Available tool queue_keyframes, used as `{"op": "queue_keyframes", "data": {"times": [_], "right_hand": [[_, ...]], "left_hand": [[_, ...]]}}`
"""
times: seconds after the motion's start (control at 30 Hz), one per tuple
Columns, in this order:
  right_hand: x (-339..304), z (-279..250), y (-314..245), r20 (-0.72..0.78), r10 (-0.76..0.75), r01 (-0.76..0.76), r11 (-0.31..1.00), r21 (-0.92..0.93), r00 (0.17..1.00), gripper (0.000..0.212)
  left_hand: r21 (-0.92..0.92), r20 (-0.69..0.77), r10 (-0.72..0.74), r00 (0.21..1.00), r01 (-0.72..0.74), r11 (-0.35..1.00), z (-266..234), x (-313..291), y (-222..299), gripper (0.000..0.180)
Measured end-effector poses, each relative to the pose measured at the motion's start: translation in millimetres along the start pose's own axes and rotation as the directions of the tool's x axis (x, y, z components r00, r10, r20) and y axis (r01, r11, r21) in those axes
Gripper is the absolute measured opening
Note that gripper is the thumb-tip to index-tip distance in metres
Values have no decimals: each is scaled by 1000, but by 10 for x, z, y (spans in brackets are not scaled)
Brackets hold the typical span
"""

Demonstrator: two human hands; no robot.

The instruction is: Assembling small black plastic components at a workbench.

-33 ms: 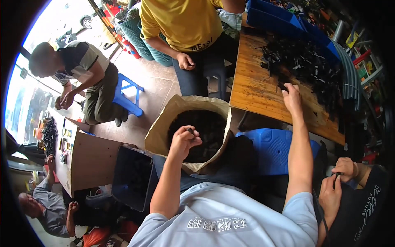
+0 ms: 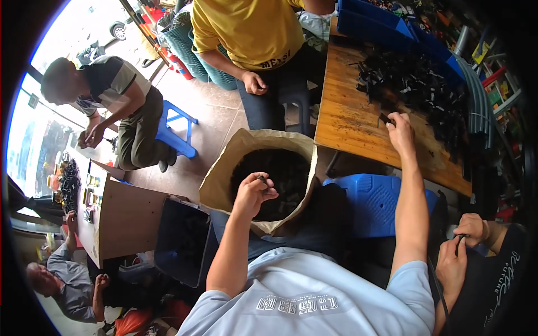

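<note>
My left hand (image 2: 253,195) is closed above an open paper sack (image 2: 216,187), its fingers curled around a small dark piece (image 2: 261,178) whose kind I cannot make out. Inside the sack lies a mass of small black pieces (image 2: 274,162). Out to the right, my right hand (image 2: 400,134) reaches over the wooden table (image 2: 344,106). Its thumb and fingers pinch a small black piece (image 2: 385,118) at the near edge of a heap of black parts (image 2: 412,78).
Blue bins (image 2: 378,22) stand behind the heap. Below the table is a blue plastic stool (image 2: 367,204). A black bin (image 2: 182,243) sits left of the sack. At right, a co-worker's hands (image 2: 457,255) hold a small dark piece. Other people sit across and at left.
Both hands stay in nearly the same places; the whole view has shifted slightly. Nothing is visibly taken or let go.
</note>
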State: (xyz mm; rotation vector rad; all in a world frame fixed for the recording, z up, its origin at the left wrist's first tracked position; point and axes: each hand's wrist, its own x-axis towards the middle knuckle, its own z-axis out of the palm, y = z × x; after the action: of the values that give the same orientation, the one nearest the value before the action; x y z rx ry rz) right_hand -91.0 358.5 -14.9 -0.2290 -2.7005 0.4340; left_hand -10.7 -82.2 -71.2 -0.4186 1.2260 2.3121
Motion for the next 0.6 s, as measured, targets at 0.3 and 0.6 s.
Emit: {"op": "queue_keyframes", "data": {"times": [0.3,0.6], "right_hand": [[-502,-272,-554,143,-85,-75,542,837,986,19],[-1118,-250,-1564,512,-103,-476,253,842,853,15]], "left_hand": [[75,178,97,979,-112,991,418,-45,45,26],[581,624,494,605,-782,225,1099,-273,223,44]]}}
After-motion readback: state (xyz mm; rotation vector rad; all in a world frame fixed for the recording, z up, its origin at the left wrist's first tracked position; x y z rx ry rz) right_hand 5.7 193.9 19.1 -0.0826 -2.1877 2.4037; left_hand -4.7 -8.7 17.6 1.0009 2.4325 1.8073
